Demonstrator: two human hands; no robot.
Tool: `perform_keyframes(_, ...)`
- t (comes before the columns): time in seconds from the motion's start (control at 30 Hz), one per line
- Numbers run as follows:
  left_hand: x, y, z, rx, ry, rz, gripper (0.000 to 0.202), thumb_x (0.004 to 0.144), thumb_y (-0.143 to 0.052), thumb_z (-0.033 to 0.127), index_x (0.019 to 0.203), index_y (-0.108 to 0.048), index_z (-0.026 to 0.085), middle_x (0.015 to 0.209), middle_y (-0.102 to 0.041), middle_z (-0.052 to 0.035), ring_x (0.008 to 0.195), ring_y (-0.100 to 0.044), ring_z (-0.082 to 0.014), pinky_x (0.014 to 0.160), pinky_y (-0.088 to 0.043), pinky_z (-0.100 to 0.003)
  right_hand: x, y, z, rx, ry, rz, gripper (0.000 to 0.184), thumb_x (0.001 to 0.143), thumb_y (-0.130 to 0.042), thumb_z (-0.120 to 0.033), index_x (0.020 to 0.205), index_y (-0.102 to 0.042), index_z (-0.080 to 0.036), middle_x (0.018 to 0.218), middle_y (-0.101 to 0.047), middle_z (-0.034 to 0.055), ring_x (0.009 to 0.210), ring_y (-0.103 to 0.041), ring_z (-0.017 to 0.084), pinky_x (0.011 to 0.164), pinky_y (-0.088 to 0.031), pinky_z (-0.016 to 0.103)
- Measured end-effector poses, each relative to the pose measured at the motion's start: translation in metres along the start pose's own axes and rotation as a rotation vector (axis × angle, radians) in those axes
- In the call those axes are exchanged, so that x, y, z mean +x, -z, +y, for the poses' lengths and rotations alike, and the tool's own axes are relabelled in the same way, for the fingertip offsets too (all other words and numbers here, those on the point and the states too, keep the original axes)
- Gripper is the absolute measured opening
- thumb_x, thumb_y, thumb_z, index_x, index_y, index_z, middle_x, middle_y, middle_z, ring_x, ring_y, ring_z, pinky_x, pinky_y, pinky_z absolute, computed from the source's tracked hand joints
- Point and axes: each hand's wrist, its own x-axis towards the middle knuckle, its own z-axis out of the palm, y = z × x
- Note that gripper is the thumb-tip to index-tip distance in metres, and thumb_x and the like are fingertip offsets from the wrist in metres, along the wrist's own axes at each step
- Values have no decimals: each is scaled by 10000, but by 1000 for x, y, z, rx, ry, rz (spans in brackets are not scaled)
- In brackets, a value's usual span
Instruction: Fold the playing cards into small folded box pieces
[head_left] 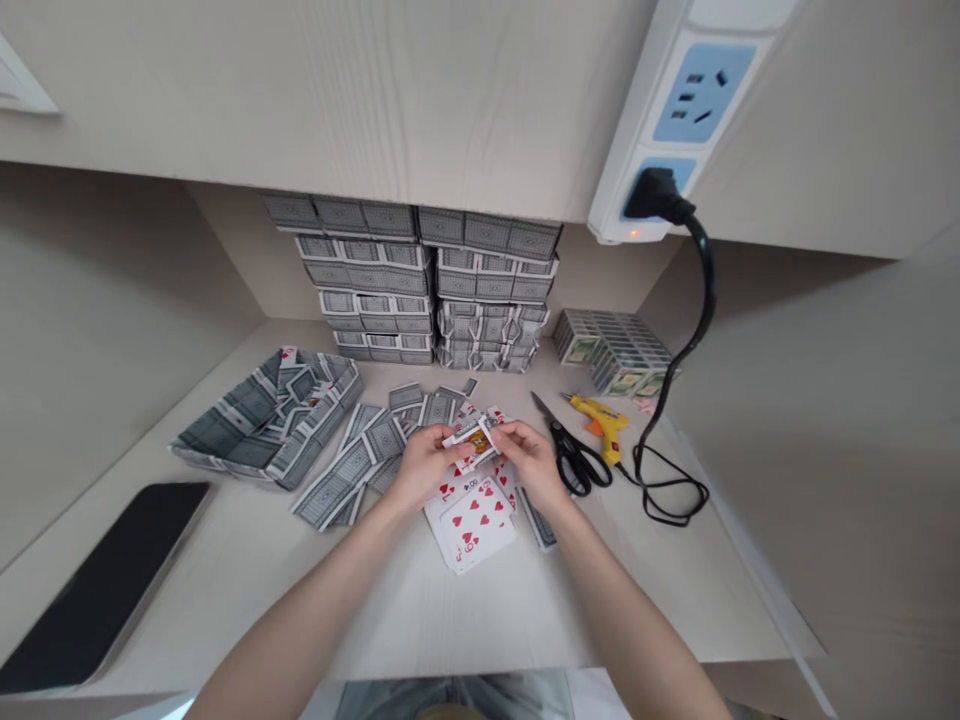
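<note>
Between my two hands, over the middle of the table, is a folded playing card [474, 442] with part of a coloured picture face showing. My left hand [429, 462] pinches its left end, and my right hand [529, 456] pinches the right end at a folded flap. Under and in front of the hands lie loose face-up cards, with a nine of hearts [480, 520] uppermost. Grey-backed folded cards [352, 475] are heaped to the left of my left hand. One narrow folded card [538, 520] lies beside my right wrist.
A card-built tray [255, 410] with folded pieces stands left, near a black tablet-like slab [105, 580]. Stacked card boxes [375, 270] fill the back. Right are black scissors [574, 455], a yellow glue gun [604, 420], its looping cord, a card structure [619, 345] and a power strip [686, 110].
</note>
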Motion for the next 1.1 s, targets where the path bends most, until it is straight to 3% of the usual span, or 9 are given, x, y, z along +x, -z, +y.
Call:
perform_keyframes(0.17, -1, -1, -1, 163, -34, -71, 263, 494, -750, 264, 650, -586, 129, 553, -602, 28, 462, -514, -91, 447, -378, -195, 0, 1, -3, -68, 51, -73, 293, 724, -622, -354, 979, -645, -211, 865, -651, 25, 718, -569, 149, 661, -431, 270)
perform_keyframes(0.3, 4, 1, -5, 100, -98, -13, 300, 518, -748, 307, 714, -614, 124, 642, -653, -19, 550, -579, -127, 516, -430, -222, 3, 3, 1, -70, 8, -32, 251, 689, -648, -370, 851, -644, -177, 704, -638, 6, 593, -559, 127, 556, -432, 244)
perform_keyframes(0.43, 7, 4, -5, 97, -205, 95, 313, 550, -731, 345, 760, -632, 135, 692, -671, -33, 595, -594, -139, 556, -434, -230, 1, -1, 1, -65, -60, -48, 268, 672, -657, -410, 728, -553, -170, 475, -534, -56, 378, -469, 90, 396, -388, 216)
perform_keyframes(0.57, 4, 2, -5, 76, -274, 174, 296, 663, -639, 422, 744, -627, 138, 668, -648, -14, 579, -563, -125, 552, -417, -223, -5, -10, -3, 74, -142, -133, 310, 673, -660, -427, 734, -466, -194, 491, -553, -64, 393, -551, 118, 415, -470, 245)
perform_keyframes(0.7, -2, -3, -8, -8, -319, 136, 322, 763, -520, 456, 784, -610, 147, 720, -638, -13, 623, -559, -130, 570, -417, -224, -7, -16, -3, 247, -162, -124, 305, 673, -680, -377, 741, -438, -205, 581, -552, -71, 463, -604, 118, 460, -526, 256)
perform_keyframes(0.83, -5, -6, -11, 66, -368, 133, 271, 771, -533, 394, 904, -601, 167, 809, -630, -12, 711, -553, -137, 647, -422, -226, -10, -19, -2, 316, -129, -200, 316, 701, -666, -338, 876, -424, -235, 602, -530, -89, 465, -605, 122, 414, -524, 244)
perform_keyframes(0.97, -4, -5, -16, 194, -435, 223, 240, 803, -481, 388, 856, -596, 185, 801, -593, -10, 743, -528, -137, 673, -405, -222, -15, -21, -4, 263, -131, -292, 421, 738, -628, -341, 1050, -357, -266, 586, -530, -98, 401, -575, 118, 335, -479, 218)
perform_keyframes(1.1, -3, -4, -20, 247, -387, 267, 258, 818, -434, 411, 806, -565, 190, 673, -541, 14, 606, -479, -118, 571, -379, -209, -18, -25, -6, 266, -163, -302, 398, 741, -619, -370, 1015, -350, -263, 588, -540, -90, 399, -573, 116, 340, -469, 212)
